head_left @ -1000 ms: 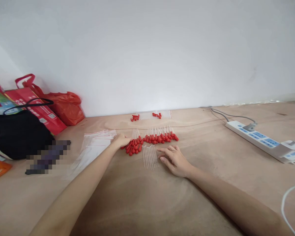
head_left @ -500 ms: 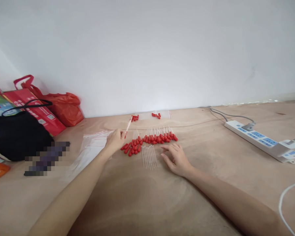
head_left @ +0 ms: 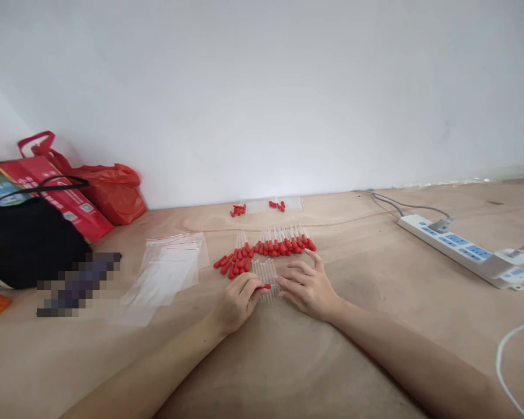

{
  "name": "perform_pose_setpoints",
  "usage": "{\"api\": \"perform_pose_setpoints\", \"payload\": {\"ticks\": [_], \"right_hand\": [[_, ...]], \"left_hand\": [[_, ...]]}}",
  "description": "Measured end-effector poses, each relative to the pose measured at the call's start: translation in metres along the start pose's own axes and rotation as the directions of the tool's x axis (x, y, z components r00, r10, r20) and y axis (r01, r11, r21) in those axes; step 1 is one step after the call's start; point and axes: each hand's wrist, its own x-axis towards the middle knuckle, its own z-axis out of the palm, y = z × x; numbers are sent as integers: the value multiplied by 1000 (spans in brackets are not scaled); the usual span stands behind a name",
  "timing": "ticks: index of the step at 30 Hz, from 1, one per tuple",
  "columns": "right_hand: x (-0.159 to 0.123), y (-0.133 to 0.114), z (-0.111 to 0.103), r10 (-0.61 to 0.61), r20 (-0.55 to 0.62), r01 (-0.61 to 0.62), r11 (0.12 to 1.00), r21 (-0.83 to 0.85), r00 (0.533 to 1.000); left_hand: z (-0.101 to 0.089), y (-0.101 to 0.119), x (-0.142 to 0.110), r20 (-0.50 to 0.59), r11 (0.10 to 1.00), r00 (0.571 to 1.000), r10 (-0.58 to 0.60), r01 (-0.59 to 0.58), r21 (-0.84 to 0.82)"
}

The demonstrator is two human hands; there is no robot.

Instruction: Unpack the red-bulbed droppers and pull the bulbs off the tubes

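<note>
My left hand is closed in a pinch round a small red rubber bulb, whose end points right. My right hand has its thumb and index finger together at the end of a thin glass tube that meets the bulb; its other fingers are spread. Beneath both hands lies a row of bare glass tubes, partly covered by the fingers. Just beyond are glass droppers with red bulbs in a row, tips pointing away. Several loose red bulbs lie left of them.
Clear zip bags lie at left. Near the wall, more red bulbs and tubes rest beside another clear bag. A white power strip with cables stands right; a black bag and red bags stand left.
My left hand has come back from the far bulbs, down and right, to meet my right hand over the glass tubes. The right hand's fingers have closed on a tube.
</note>
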Motion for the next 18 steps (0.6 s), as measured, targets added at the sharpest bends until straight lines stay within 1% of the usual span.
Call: {"api": "perform_pose_setpoints", "payload": {"ticks": [4,9,11,14,18], "right_hand": [[0,-2,3,8,-11,-8,1000,-11,1000],[-1,-4,2,18,33,-17,1000,-16,999],[-1,-4,1,9,46,-8,1000,-8,999],[-1,-3,1,-6,65,6,1000,4,998],[-1,-3,1,-12,90,11,1000,9,996]], "left_hand": [[-3,1,3,-15,1000,1000,8,-8,18],[-6,1,7,61,994,997,55,-60,90],[-6,1,8,57,994,995,77,-82,76],[-7,2,8,49,996,997,67,-70,62],[-10,3,7,74,996,996,47,-52,73]]}}
